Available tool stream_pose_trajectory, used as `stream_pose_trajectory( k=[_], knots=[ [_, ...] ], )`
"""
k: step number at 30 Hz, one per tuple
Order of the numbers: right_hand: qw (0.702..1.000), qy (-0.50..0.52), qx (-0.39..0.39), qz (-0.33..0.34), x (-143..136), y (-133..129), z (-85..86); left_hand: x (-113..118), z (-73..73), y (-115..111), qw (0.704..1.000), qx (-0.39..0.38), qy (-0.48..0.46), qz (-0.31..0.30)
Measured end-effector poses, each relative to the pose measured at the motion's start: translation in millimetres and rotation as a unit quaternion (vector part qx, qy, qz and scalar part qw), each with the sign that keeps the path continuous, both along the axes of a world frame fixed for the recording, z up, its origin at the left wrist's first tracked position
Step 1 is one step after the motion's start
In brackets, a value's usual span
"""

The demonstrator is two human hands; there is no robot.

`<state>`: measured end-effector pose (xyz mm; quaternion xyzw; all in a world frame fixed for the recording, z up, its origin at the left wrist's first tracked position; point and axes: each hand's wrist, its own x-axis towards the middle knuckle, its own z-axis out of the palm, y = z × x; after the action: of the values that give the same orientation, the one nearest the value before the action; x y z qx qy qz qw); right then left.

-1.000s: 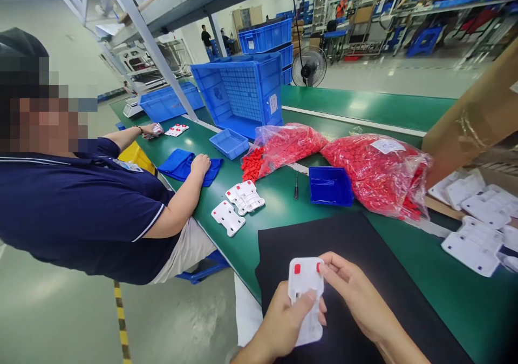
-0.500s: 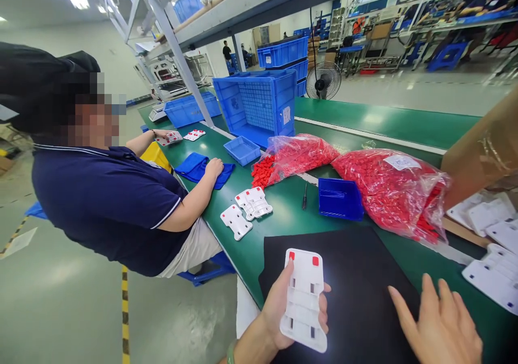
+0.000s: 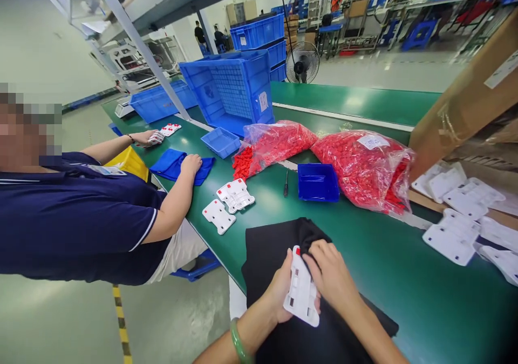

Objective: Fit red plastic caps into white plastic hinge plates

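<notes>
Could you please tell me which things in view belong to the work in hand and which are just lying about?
Belonging to the work:
white plate, in the left hand
black cloth, bunched at the right hand
bags of red pieces, probably

Apparently just lying about:
screwdriver
dark blue tray
fan, in the background

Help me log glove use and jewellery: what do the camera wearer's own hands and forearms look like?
The left hand and right hand are ungloved. A smooth, rounded green bangle circles the left wrist. No bracelet shows on the right. No sleeves show on the visible forearms.
</notes>
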<state>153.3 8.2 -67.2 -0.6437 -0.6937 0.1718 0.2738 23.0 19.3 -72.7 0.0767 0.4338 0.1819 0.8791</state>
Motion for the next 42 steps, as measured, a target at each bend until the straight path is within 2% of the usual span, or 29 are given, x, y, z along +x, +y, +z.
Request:
stream_pose_trajectory(
  k=[3,4,5,6,7,8,9,10,11,12,14,16,18,20,22,26,28,30,34,38,42],
  knots=[
    [0.998,0.007,-0.002,-0.059,22.3,20.1,-12.8,-6.2,11.5,2.4,0.997,0.048,0.001,-0.063],
    [0.997,0.012,-0.004,-0.078,33.1,21.6,-14.1,-9.9,17.1,1.8,0.99,0.108,0.033,-0.083],
    [0.995,0.02,-0.006,-0.096,44.0,20.2,-13.8,-14.0,22.6,0.7,0.971,0.198,0.088,-0.102],
    [0.993,0.03,-0.008,-0.113,54.2,16.3,-11.7,-18.2,27.4,-0.8,0.93,0.308,0.167,-0.113],
    [0.991,0.038,-0.012,-0.126,62.8,10.3,-8.2,-21.9,30.7,-2.4,0.861,0.42,0.261,-0.122],
    [0.989,0.051,-0.017,-0.136,68.9,3.3,-3.7,-24.5,32.0,-3.9,0.772,0.512,0.353,-0.131],
    [0.987,0.068,-0.022,-0.142,71.9,-3.9,1.4,-25.7,30.9,-5.2,0.678,0.577,0.431,-0.147],
    [0.985,0.087,-0.025,-0.147,71.5,-10.5,6.6,-25.6,27.7,-6.3,0.597,0.614,0.487,-0.17],
    [0.984,0.101,-0.023,-0.146,67.6,-16.0,11.2,-24.3,22.7,-7.2,0.537,0.633,0.522,-0.198],
    [0.985,0.105,-0.014,-0.137,60.4,-20.0,14.7,-22.3,16.8,-8.0,0.495,0.646,0.536,-0.226],
    [0.995,0.056,0.012,-0.079,39.0,-23.1,16.8,-17.9,5.5,-9.5,0.449,0.665,0.538,-0.258],
    [0.998,-0.055,0.029,-0.005,15.5,-20.3,11.5,-14.9,-1.1,-10.4,0.427,0.679,0.535,-0.263],
    [0.989,-0.141,0.029,0.026,0.2,-13.7,1.5,-13.7,-1.8,-10.3,0.415,0.685,0.537,-0.263],
    [0.984,-0.174,0.032,0.008,-0.3,-6.2,-8.1,-13.1,0.8,-9.5,0.41,0.683,0.542,-0.267],
    [0.981,-0.19,0.04,-0.018,12.9,-0.2,-12.4,-12.2,3.3,-9.0,0.411,0.677,0.545,-0.274],
    [0.973,-0.219,0.056,-0.052,39.6,1.6,-1.6,-11.1,3.8,-10.8,0.421,0.671,0.544,-0.274],
    [0.971,-0.225,0.059,-0.048,34.2,-2.4,6.3,-11.5,3.8,-12.5,0.42,0.673,0.545,-0.27],
    [0.971,-0.231,0.057,-0.029,17.2,-5.2,9.3,-12.4,4.7,-14.0,0.415,0.679,0.544,-0.268],
    [0.965,-0.257,0.047,-0.022,-6.6,4.6,-0.6,-13.6,7.1,-15.0,0.402,0.689,0.534,-0.28],
    [0.956,-0.284,0.047,-0.057,14.1,17.2,-4.9,-13.0,4.8,-15.2,0.407,0.68,0.54,-0.282],
    [0.952,-0.295,0.048,-0.068,22.1,-6.3,1.4,-13.6,1.5,-16.7,0.419,0.672,0.547,-0.27]
  ],
)
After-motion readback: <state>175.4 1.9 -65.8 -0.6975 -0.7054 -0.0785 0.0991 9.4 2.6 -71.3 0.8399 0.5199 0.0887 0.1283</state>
